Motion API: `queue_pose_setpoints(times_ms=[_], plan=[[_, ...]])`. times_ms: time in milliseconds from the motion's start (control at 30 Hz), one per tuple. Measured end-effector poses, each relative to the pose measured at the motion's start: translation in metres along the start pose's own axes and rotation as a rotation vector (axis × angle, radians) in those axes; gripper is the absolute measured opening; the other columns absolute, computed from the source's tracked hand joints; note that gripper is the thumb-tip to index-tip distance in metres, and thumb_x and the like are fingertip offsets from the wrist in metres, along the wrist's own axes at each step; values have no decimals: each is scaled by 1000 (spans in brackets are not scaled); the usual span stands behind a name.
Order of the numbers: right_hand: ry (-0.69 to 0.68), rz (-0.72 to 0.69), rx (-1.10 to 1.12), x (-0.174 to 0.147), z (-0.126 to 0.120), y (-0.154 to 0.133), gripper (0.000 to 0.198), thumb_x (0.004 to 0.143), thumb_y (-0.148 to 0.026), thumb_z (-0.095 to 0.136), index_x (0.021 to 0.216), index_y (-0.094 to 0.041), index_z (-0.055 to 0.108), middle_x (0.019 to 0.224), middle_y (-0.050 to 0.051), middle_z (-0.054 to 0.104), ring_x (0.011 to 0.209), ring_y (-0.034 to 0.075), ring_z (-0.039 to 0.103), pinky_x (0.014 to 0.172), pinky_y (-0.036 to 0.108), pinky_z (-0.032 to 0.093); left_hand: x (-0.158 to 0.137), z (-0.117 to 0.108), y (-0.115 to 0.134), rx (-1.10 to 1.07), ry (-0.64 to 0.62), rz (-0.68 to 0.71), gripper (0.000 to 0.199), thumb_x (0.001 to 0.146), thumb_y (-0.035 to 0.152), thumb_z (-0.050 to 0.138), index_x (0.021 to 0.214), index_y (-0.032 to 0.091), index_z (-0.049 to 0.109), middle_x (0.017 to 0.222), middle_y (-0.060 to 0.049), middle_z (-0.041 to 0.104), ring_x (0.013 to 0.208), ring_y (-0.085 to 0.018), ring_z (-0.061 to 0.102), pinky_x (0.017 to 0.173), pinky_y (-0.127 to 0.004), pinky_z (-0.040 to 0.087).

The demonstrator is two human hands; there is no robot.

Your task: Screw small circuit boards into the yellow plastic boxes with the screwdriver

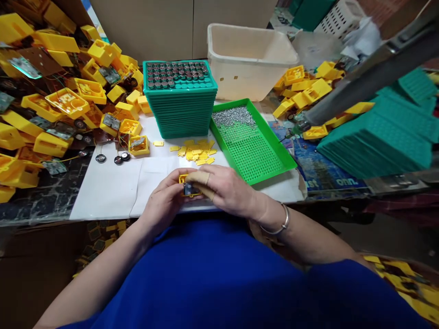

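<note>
Close to the table's front edge, my left hand is closed around a small yellow plastic housing with a dark part inside. My right hand, with tan covers on some fingertips, reaches over the same housing from the right. Its thumb and fingers are pressed against the housing, hiding much of it. Just beyond my hands lies a loose pile of small flat yellow plastic pieces. A green perforated tray stands to the right, with many small silver metal parts heaped at its far end.
Stacked teal trays hold dark round parts on top. A large heap of yellow housings with wires and circuit boards fills the left. Behind stands a translucent bin. An electric screwdriver hangs at right, near more teal trays.
</note>
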State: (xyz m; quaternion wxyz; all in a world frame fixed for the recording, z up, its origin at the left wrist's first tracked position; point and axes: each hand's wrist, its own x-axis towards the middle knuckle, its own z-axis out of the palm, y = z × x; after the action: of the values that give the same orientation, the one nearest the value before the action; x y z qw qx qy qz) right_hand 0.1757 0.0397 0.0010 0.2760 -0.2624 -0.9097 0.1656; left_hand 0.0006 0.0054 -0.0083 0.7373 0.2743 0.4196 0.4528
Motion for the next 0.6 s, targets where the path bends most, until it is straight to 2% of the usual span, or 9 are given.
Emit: queue_pose_setpoints(times_ms=[200, 333, 467, 600], plan=[[-12, 96, 151, 9, 3, 9, 25, 98, -24, 47, 114, -17, 65, 95, 6, 71, 88, 15, 65, 81, 28, 51, 1, -4, 3, -76, -23, -20, 27, 74, 20, 56, 99, 16, 67, 97, -6, 69, 93, -23, 66, 85, -42, 57], [-37, 201, 124, 13, 6, 6, 25, 96, -21, 50, 113, -15, 67, 98, 8, 72, 90, 18, 66, 82, 31, 50, 4, -5, -2, -78, -27, 5, 30, 71, 18, 59, 101, 18, 65, 107, -5, 68, 101, -24, 64, 87, -40, 57], [-54, 218, 134, 15, 6, 4, 22, 94, -20, 53, 108, -15, 69, 97, 8, 73, 89, 17, 65, 82, 30, 49, 6, -7, -9, -42, -37, 42, 29, 73, 18, 61, 102, 19, 65, 117, -5, 66, 103, -23, 63, 88, -38, 55], [23, 257, 144, 14, 7, 1, 13, 91, -21, 58, 94, -16, 70, 87, 5, 68, 81, 14, 61, 77, 28, 48, 3, -13, -15, 75, -45, 129, 35, 81, 19, 59, 115, 24, 63, 121, -3, 65, 107, -22, 61, 93, -36, 51]])
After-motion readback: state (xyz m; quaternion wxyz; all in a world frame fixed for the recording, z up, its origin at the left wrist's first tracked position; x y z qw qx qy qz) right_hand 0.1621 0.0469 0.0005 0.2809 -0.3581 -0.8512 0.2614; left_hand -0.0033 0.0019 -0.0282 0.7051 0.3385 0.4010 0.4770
